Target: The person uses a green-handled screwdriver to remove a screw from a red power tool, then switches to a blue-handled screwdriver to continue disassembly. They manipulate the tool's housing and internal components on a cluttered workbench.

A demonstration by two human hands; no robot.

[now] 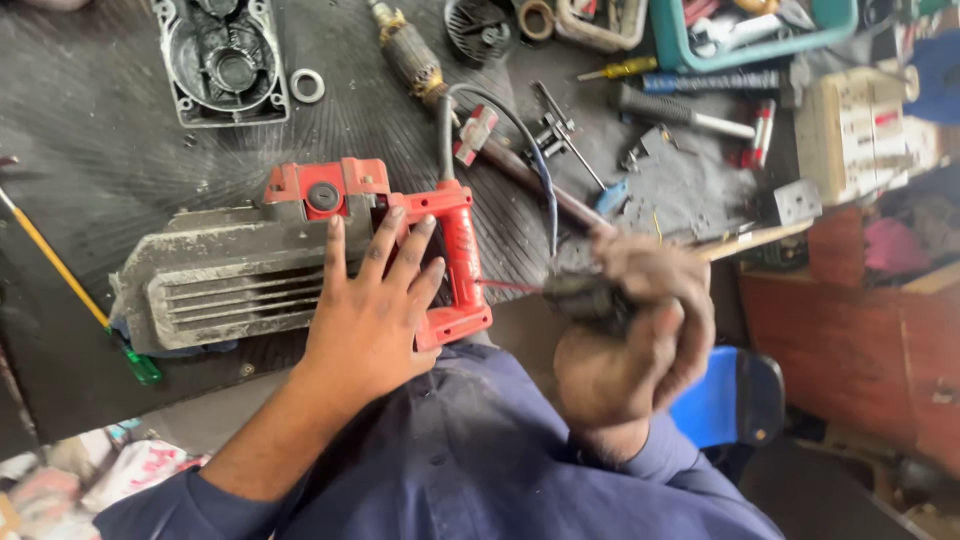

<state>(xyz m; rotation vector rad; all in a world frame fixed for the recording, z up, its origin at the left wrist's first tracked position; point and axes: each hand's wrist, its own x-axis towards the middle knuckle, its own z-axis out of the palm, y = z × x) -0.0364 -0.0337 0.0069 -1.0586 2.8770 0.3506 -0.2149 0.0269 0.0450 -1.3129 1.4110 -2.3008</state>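
On the red tool handle [455, 265], left hand [365, 320] fingers spread; blurred right hand [630, 335] clenching a dark part [585, 297].

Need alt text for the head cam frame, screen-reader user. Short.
Seen from above, a person's left hand lies flat on a dusty grey and red power tool on a dark workbench, while the right hand grips a small dark part with wires. Loose parts lie beyond: a motor housing, an armature, screwdrivers and a teal tray.
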